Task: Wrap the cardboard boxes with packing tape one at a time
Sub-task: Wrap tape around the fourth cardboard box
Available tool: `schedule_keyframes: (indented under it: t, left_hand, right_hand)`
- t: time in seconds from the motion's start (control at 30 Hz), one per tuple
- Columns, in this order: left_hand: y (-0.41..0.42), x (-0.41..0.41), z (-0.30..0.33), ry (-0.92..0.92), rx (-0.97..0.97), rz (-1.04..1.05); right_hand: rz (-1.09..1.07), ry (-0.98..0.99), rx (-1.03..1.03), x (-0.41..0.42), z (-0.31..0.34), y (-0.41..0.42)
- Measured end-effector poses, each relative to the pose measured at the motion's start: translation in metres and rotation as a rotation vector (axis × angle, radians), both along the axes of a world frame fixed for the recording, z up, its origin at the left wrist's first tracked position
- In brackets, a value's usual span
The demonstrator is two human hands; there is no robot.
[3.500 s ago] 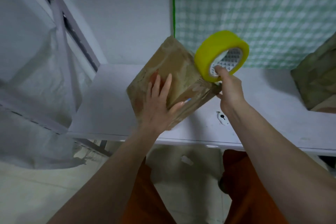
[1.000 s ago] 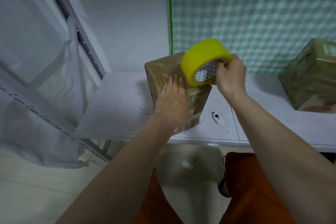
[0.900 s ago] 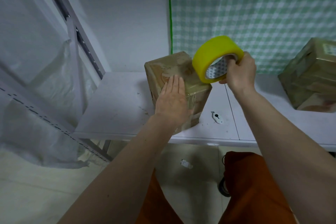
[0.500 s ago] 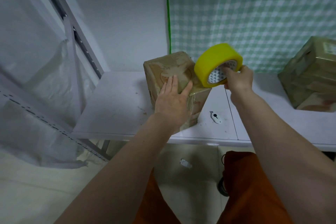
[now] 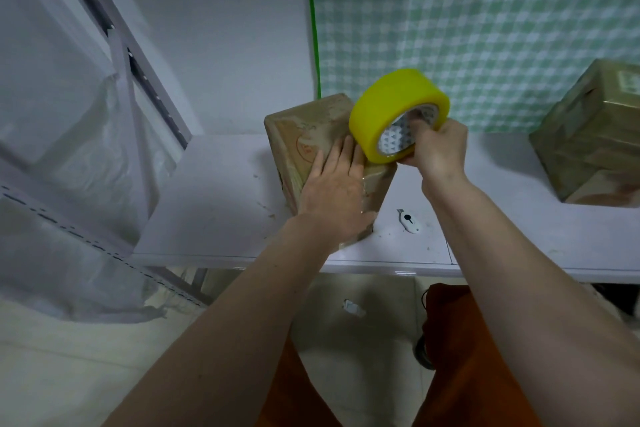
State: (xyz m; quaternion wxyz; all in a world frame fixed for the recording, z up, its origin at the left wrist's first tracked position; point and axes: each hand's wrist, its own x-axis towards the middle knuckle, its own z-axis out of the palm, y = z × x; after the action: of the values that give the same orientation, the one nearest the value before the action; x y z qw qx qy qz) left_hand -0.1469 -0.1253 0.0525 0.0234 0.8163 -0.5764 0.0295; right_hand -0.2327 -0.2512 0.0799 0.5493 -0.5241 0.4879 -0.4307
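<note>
Standing upright, box (image 5: 304, 135) under tape roll (image 5: 391, 107), core facing viewer.

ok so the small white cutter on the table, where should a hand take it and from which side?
Probably pinch the white cutter across its two long edges, from above. It lies flat on the table, so nothing can get underneath it, and it sits apart from the box, just right of it, leaving room for fingers.

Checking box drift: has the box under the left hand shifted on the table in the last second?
No. The box sits at the same spot beside the small white cutter on the table, left hand flat on it.
</note>
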Motion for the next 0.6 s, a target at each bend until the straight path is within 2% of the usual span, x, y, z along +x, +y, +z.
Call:
schedule_keyframes:
  t: [0.07, 0.17, 0.4, 0.6]
  left_hand:
    - [0.003, 0.003, -0.003, -0.006, 0.015, 0.009]
    - [0.005, 0.008, -0.004, 0.018, 0.012, 0.001]
    - [0.012, 0.009, -0.008, 0.070, -0.090, 0.066]
    - [0.041, 0.028, -0.003, 0.157, -0.133, 0.435]
  right_hand:
    - [-0.046, -0.078, 0.044, -0.006, 0.001, -0.009]
    - [-0.066, -0.213, 0.219, -0.013, -0.007, -0.019]
    - [0.083, -0.414, 0.594, -0.010, -0.056, -0.012]
    - [0.346, -0.247, 0.563, 0.007, -0.066, 0.013]
